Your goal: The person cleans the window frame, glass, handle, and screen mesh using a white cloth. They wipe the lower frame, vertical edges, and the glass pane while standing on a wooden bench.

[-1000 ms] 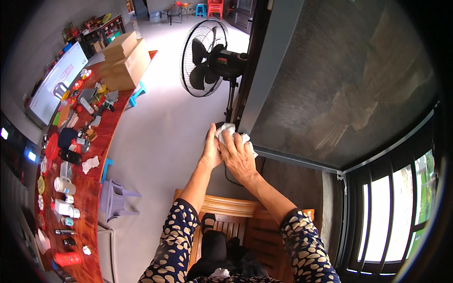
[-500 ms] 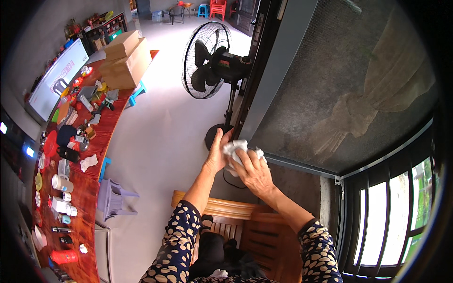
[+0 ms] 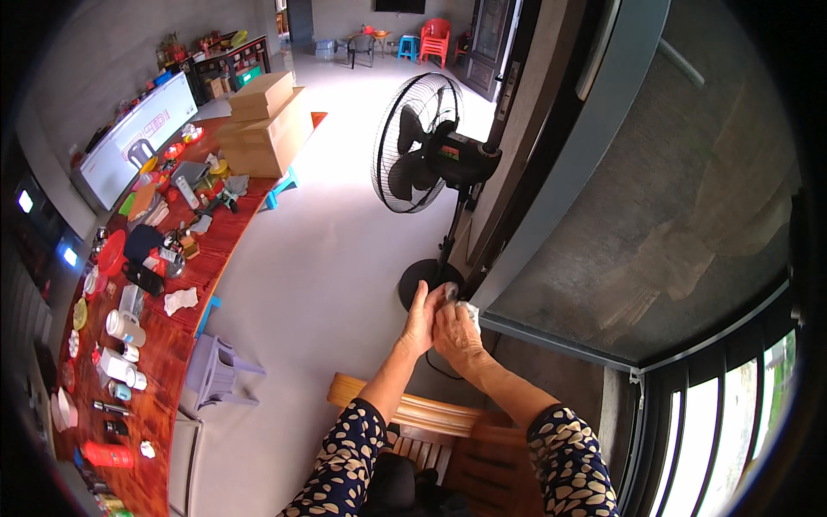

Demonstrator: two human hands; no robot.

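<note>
Head view, hands [image 3: 441, 320] bunching crumpled white cloth [image 3: 469, 309]

A black standing fan [image 3: 419, 144], cardboard boxes [image 3: 263, 125] on a cluttered red counter [image 3: 177, 345], a grey plastic stool [image 3: 220, 373]

Fan [image 3: 419, 142] behind hands, long table [image 3: 172, 345] left, window screen [image 3: 655, 215] right

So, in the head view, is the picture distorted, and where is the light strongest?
Head view: straight edges bend toward the dark round rim; the floor glares brightest near the fan; the left hand, right hand and white cloth look sharp.
</note>
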